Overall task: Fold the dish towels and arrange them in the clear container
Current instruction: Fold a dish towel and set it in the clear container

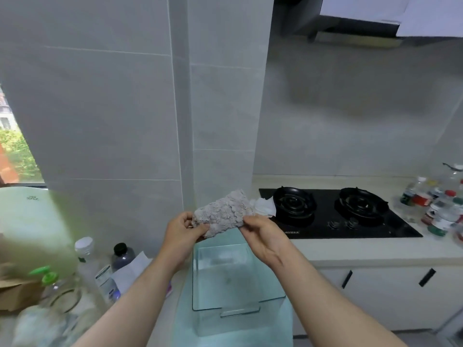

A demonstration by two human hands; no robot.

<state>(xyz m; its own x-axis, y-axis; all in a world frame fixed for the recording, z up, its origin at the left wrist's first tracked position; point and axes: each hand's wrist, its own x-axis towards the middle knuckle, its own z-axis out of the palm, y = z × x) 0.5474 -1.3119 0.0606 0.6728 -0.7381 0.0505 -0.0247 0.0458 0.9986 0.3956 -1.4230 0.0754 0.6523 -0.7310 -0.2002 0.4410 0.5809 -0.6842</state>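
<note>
Kitchen counter, seen from the head camera.

1. Dish towel (223,212): grey, nubbly, bunched into a small folded shape; held in the air over the far edge of the clear container, its upper corner tilted toward the stove; whether it touches the container cannot be told.
2. Left hand (183,231): fingers curled, thumb on top, pinching the towel's left end.
3. Right hand (263,236): fingers bent, pinching the towel's lower right edge; both forearms reach in from below.
4. Clear container (270,284): glass-like box with greenish walls, upright at the counter's front edge below the hands; no towel shows inside.
5. White cloth (263,206): crumpled on the counter (350,249), just behind the towel, touching the stove's left corner.
6. Stove (363,229): black top, two burners, two knobs at the front.
7. Cluster of bottles (436,209): right of the stove, mixed caps.
8. Left of the container: white-capped bottle (86,249); dark-capped bottle (122,255); green pump bottle (48,274); sheet of paper (130,271); cardboard box (17,294); pale green appliance (30,221) behind them.
9. Range hood (350,23): above the stove; grey tiled wall between.
</note>
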